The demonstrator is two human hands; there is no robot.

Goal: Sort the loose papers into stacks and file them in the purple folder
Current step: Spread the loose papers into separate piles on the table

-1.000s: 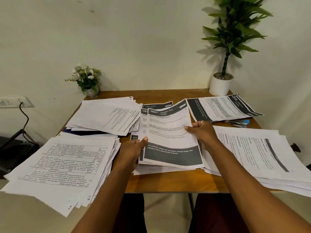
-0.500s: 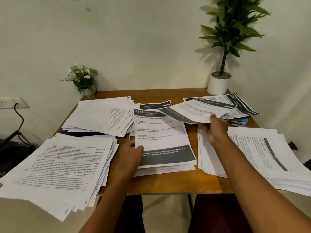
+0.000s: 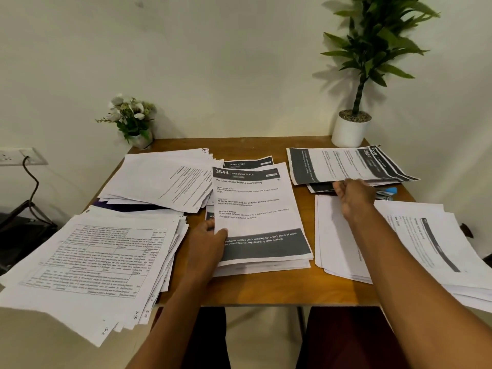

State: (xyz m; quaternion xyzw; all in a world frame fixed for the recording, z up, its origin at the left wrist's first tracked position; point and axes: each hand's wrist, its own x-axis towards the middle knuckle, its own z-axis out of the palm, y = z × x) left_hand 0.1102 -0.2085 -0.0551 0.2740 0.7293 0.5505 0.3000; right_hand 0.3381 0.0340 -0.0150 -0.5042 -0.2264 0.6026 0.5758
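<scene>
Mid-sort, my left hand (image 3: 210,241) pinched the centre stack (image 3: 266,265). My right hand (image 3: 354,194), at the upper-right stack (image 3: 343,166): grip unclear. Sheet 3644 (image 3: 255,203) needed placing next.

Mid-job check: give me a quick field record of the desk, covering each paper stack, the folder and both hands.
centre stack: top sheet numbered 3644, headed dressing table
left hand: holds centre stack's left edge, thumb on top
right hand: at near edge of far-right stack; grip unclear
far-left stack: lies on purple folder, which is mostly covered
near-left stack: sheets printed with tables, overhanging the table
near-right stack: fanned, overhanging the right edge
</scene>
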